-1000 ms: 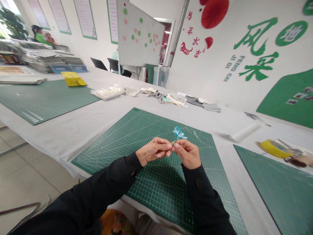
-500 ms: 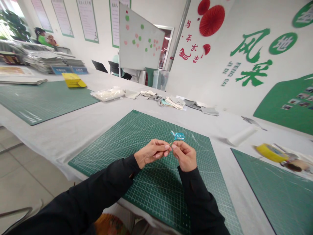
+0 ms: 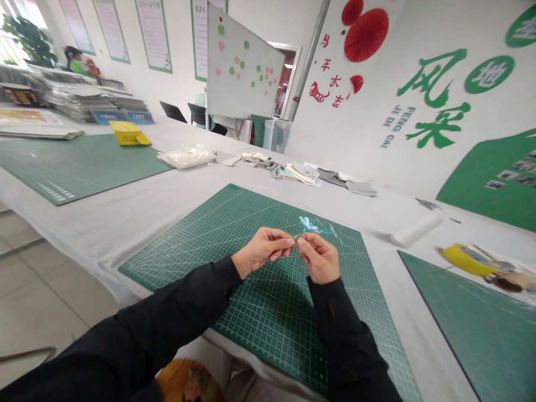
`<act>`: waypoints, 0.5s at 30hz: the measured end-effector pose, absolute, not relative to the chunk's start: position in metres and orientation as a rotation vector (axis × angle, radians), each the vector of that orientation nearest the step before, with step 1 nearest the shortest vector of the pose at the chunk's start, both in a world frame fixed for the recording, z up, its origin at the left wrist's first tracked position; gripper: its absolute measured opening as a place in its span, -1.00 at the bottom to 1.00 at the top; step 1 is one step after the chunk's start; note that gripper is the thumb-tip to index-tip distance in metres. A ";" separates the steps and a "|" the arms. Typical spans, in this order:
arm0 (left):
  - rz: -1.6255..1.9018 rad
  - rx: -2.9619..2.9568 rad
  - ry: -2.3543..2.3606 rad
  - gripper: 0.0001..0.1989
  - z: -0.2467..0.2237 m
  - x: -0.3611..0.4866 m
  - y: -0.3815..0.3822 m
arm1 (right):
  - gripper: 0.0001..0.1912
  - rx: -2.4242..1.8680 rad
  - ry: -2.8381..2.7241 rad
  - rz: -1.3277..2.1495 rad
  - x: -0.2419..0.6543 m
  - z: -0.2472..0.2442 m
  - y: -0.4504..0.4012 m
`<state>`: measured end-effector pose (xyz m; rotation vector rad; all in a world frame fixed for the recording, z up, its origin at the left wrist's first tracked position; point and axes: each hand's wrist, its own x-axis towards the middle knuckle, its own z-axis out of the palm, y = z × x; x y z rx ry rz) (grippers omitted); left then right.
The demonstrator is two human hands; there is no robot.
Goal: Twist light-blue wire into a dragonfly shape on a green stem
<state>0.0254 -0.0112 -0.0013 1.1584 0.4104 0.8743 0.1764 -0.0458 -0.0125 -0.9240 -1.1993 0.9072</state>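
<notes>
My left hand [image 3: 270, 245] and my right hand [image 3: 320, 257] meet above a green cutting mat [image 3: 201, 234] with a white grid. Both are closed in a pinch, thumb against fingers. Between the fingertips shows a thin green strip [image 3: 298, 237], its ends hidden by the fingers. Just beyond the fingertips is a small blue-and-white piece [image 3: 309, 224], which looks like bent, looped cord. Whether it joins the green strip or lies apart on the mat, I cannot tell. Near it is a scrap of clear film [image 3: 334, 231].
More cutting mats lie left [image 3: 104, 167] and right [image 3: 481, 324]. Folded cloth pieces [image 3: 301, 173] and a plastic-wrapped packet [image 3: 188, 156] line the far side. A yellow roll [image 3: 469, 259] sits at right. Stacked papers [image 3: 79, 100] stand at far left, with a person [image 3: 77, 64] behind.
The blue-and-white piece has changed shape and orientation, now spreading more to the right. My hands keep their pinch, with a little more green strip showing. The whole view has shifted slightly.
</notes>
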 end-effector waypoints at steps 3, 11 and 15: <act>0.911 1.203 0.421 -0.77 0.000 0.026 -0.013 | -0.83 -0.902 -1.213 0.940 0.179 -0.014 -0.044; 1.000 1.322 0.444 -0.76 0.000 0.026 -0.014 | -0.83 -0.878 -1.217 0.947 0.179 -0.011 -0.044; 0.951 1.349 0.446 -0.72 0.001 0.023 -0.012 | -0.82 -0.886 -1.239 0.931 0.180 -0.014 -0.043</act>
